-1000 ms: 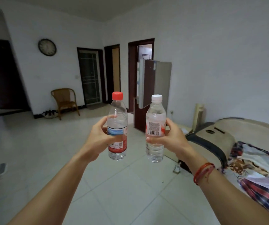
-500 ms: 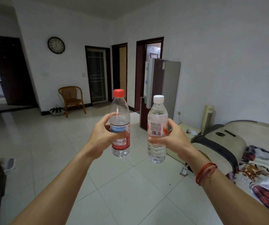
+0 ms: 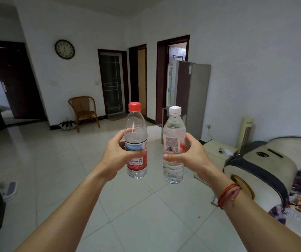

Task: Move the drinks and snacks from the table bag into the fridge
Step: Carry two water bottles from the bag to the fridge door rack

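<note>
Across the tiled room, fridge (image 3: 197, 97) stands ajar. Left hand (image 3: 115, 158) grip wraps red-capped water bottle (image 3: 136, 128); right hand (image 3: 192, 157) grip wraps white-capped water bottle (image 3: 173, 132). Both upright, apart. Best carried level, approaching the open side.

I see open tiled floor (image 3: 58, 166) running ahead to the fridge (image 3: 197, 99), door ajar; a sofa (image 3: 273, 160) crowds the right
</note>
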A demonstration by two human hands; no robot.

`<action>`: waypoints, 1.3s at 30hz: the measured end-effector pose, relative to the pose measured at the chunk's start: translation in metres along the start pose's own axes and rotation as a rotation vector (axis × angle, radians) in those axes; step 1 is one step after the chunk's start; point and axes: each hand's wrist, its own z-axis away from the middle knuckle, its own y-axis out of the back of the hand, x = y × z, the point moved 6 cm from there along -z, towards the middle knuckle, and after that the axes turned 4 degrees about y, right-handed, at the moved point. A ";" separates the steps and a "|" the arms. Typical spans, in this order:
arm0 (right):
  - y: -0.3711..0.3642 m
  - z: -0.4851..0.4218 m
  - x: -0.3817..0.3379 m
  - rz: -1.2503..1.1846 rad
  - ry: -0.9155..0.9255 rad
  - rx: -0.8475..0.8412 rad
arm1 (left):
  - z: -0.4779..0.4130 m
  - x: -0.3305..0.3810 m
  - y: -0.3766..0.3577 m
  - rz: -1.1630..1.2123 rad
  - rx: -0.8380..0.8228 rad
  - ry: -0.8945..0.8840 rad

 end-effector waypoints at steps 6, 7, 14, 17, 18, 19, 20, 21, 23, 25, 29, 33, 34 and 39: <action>0.019 -0.102 0.032 0.000 0.000 -0.020 | -0.102 -0.015 -0.016 -0.010 0.015 -0.003; 0.021 -0.119 0.038 -0.003 -0.005 -0.027 | -0.118 -0.018 -0.017 -0.010 0.025 -0.003; 0.013 -0.211 0.069 -0.010 -0.004 -0.075 | -0.206 -0.035 -0.015 -0.013 0.068 -0.002; 0.004 -0.247 0.079 -0.019 -0.001 -0.092 | -0.240 -0.045 -0.010 -0.022 0.075 -0.003; 0.001 -0.260 0.083 -0.025 -0.002 -0.092 | -0.251 -0.049 -0.007 -0.025 0.077 -0.002; -0.003 -0.272 0.087 -0.030 -0.003 -0.091 | -0.263 -0.054 -0.003 -0.028 0.081 0.000; -0.007 -0.285 0.091 -0.032 -0.002 -0.091 | -0.274 -0.059 0.001 -0.027 0.084 0.001; -0.011 -0.298 0.096 -0.031 0.000 -0.092 | -0.286 -0.064 0.005 -0.022 0.086 0.000; -0.022 -0.325 0.107 -0.029 0.005 -0.085 | -0.313 -0.075 0.014 -0.009 0.089 -0.001; -0.036 -0.355 0.118 -0.024 0.008 -0.074 | -0.341 -0.088 0.025 -0.005 0.091 -0.007; -0.069 -0.420 0.137 -0.023 0.010 -0.063 | -0.413 -0.113 0.055 -0.008 0.088 -0.014; -0.102 -0.494 0.154 -0.022 -0.018 -0.055 | -0.492 -0.129 0.085 -0.016 0.054 -0.017; -0.110 -0.511 0.157 -0.023 -0.018 -0.053 | -0.510 -0.133 0.092 -0.018 0.047 -0.016; -0.138 -0.589 0.174 -0.043 -0.031 -0.029 | -0.593 -0.154 0.124 -0.025 0.042 0.002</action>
